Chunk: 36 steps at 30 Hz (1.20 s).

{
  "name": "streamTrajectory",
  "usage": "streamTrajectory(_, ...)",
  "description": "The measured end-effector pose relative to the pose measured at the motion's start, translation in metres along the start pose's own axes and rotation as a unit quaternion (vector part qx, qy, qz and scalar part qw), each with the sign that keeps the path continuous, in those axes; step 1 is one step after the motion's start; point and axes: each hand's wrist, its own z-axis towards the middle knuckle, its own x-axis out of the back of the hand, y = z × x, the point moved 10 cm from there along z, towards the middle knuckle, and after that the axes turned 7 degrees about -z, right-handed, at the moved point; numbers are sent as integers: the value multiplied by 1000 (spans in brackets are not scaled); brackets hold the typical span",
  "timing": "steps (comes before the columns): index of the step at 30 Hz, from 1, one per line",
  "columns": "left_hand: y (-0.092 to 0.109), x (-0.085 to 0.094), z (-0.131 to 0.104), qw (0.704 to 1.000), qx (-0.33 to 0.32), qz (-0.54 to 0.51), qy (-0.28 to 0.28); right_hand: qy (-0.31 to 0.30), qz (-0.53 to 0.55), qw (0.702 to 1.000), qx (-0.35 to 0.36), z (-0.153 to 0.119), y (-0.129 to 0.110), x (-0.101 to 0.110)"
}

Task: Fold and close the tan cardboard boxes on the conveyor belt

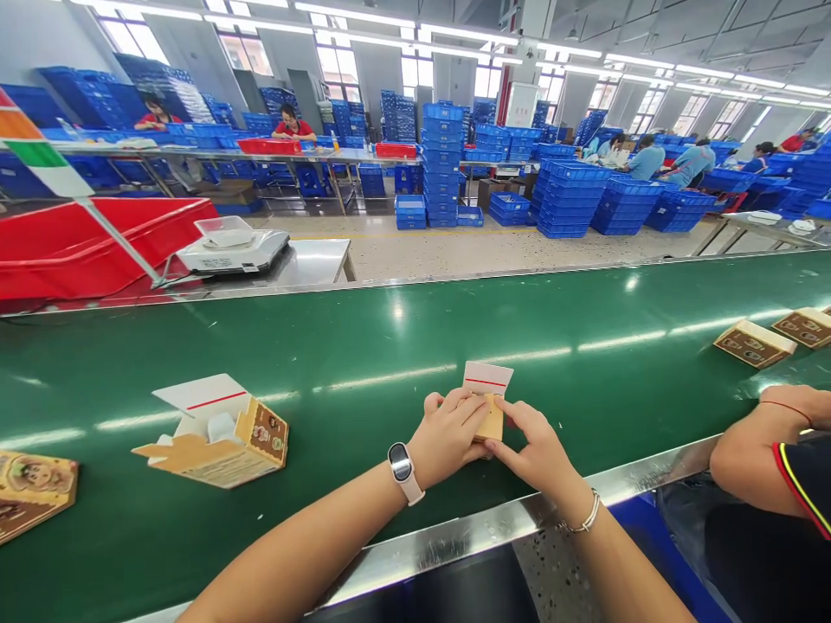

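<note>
A small cardboard box [493,422] stands on the green conveyor belt [363,337] in front of me. Its white flap, marked with a red stripe, sticks up at the back. My left hand [447,426] lies across the box from the left, fingers bent over its top and thumb low at the front. From the right, my right hand [536,441] grips the box's side between thumb and forefinger. My fingers hide much of the box. Further left on the belt is an open printed box [224,463], its flap raised and white pieces inside.
Another printed box [35,484] lies at the left edge. Brown boxes [755,343] sit at the far right, near a co-worker's arm [759,441]. A metal rail [467,529] edges the belt. Beyond it are a scale [234,247] and a red bin [97,247].
</note>
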Motion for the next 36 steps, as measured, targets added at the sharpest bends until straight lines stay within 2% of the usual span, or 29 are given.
streamTrajectory(7,6,-11,13,1000,2,12,-27,22,-14,1000,-13,-4,4,6)
streamTrajectory(17,27,-30,42,993,-28,27,-108,112,30,991,-72,-31,31,25)
streamTrajectory(26,42,-41,58,994,-57,48,-85,129,7,985,-113,-45,47,41)
streamTrajectory(29,53,-18,46,996,-68,53,-28,157,7,981,-118,-53,47,48)
streamTrajectory(32,57,29,8,993,-90,21,72,217,12,970,-111,-63,38,57)
streamTrajectory(34,45,63,-26,988,-77,1,132,252,17,963,-91,-68,25,60)
streamTrajectory(36,22,98,-61,979,-37,9,201,255,27,965,-54,-66,6,55)
